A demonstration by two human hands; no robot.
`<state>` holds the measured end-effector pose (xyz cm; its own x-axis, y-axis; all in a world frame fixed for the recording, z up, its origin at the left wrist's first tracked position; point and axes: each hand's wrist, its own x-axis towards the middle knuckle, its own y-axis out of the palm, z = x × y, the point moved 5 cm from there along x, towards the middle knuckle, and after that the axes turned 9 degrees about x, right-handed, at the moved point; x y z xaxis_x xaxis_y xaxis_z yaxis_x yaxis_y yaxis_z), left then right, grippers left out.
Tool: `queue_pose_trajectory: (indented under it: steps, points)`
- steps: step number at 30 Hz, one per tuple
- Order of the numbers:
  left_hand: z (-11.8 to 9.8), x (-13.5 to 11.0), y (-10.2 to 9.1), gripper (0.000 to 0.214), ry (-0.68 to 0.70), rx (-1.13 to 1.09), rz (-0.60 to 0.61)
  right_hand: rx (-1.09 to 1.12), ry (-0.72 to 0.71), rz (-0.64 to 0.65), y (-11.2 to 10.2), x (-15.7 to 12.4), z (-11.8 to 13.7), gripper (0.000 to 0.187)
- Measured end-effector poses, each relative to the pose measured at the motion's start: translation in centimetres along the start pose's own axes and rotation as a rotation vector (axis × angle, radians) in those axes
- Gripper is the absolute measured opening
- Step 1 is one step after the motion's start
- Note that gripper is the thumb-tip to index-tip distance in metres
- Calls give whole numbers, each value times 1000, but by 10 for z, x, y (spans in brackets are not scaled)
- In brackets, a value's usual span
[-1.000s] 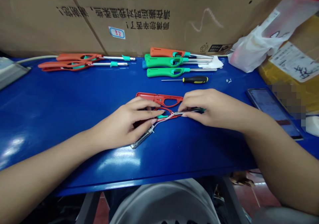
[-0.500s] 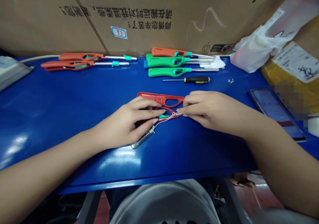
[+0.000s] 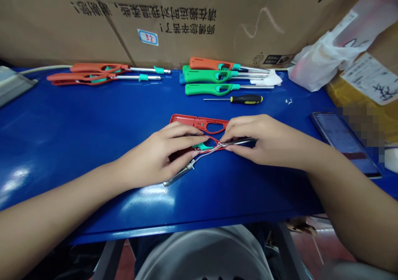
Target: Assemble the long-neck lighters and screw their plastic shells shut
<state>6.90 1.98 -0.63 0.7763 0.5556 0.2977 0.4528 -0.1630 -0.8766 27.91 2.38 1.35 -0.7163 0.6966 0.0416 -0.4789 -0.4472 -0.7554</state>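
An opened red lighter shell half [image 3: 199, 122] lies on the blue table [image 3: 93, 139] at the centre. In front of it lies the other red lighter half [image 3: 209, 145] with a teal trigger, thin wires and a metal part [image 3: 178, 175] trailing to the lower left. My left hand [image 3: 158, 155] rests on this half, fingers pressed on it. My right hand [image 3: 264, 141] pinches the metal tube [image 3: 241, 141] at the half's right end.
Two orange lighters [image 3: 90, 73] lie at the back left; an orange and two green lighters [image 3: 211, 77] at the back centre. A black-handled screwdriver [image 3: 239, 99], small screws [image 3: 289, 101], a phone [image 3: 342, 141], a white bag [image 3: 317, 62] and cardboard boxes [image 3: 186, 18] surround them.
My right hand has shifted slightly right, and the metal tube shows again between its fingers. My left hand has stayed on the lighter half.
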Motion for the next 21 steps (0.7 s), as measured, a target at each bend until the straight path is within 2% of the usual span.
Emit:
queue_pose_trajectory:
  steps: [6,13,21]
  points:
    - [-1,-1,-2,9,-62,-70,-33,14,8,-7,-1,-1,0,14]
    - [-1,-1,-3,11,-41,-68,-33,38,-52,-37,-1,-1,2,9]
    - [1,-4,-1,12,-15,-65,-62,81,-64,-25,-1,1,3,12]
